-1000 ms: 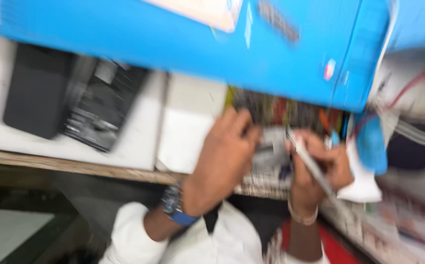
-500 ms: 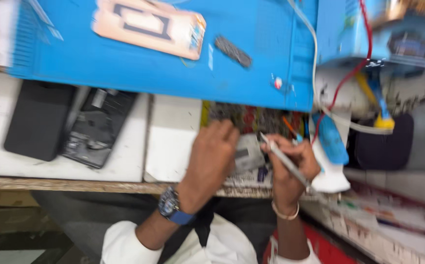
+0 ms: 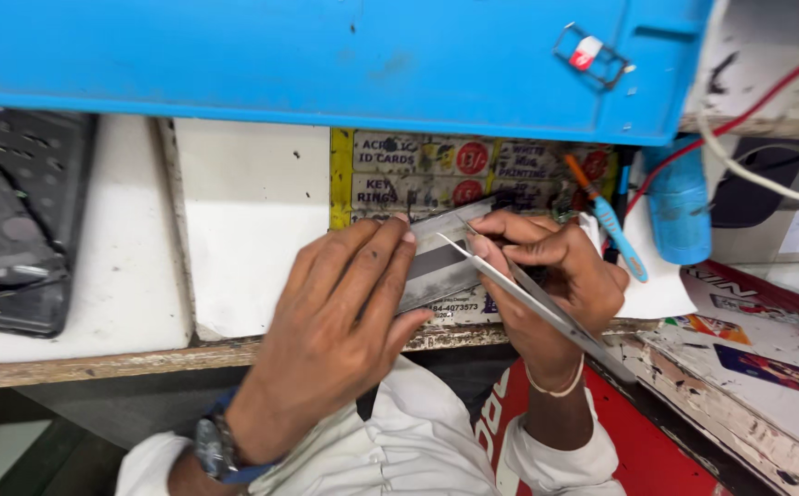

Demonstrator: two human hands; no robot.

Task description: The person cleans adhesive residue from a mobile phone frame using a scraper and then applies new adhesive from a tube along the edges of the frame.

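Small grey flat part (image 3: 436,262), rectangular with a darker band across it, lies on the counter (image 3: 252,202) at its front edge, on top of a printed sheet (image 3: 473,170) with yellow border and red round marks. Left hand (image 3: 344,312) rests palm-down on the part, fingers spread and flat, pinning its left half; not closed around anything. Right hand (image 3: 546,276) is curled shut around metal tweezers (image 3: 532,298), long thin and silvery, held like a pen; the pointed tip sits at the upper right of the grey part, just at the fingertips of both hands, the back end runs out past the wrist toward lower right. Thin pale bracelet (image 3: 555,386) on right wrist, dark wristwatch (image 3: 215,445) on left, white sleeves on both.

Outward: blue mat (image 3: 326,55) overhangs the top of the view. Orange-and-blue handled tool (image 3: 606,216) lies right of the right hand, near a blue cylindrical object (image 3: 680,207). Red wire (image 3: 739,115) and white wire (image 3: 758,170) run at upper right. Black phone housing (image 3: 4,248) lies far left on the white counter surface, well apart from the hands
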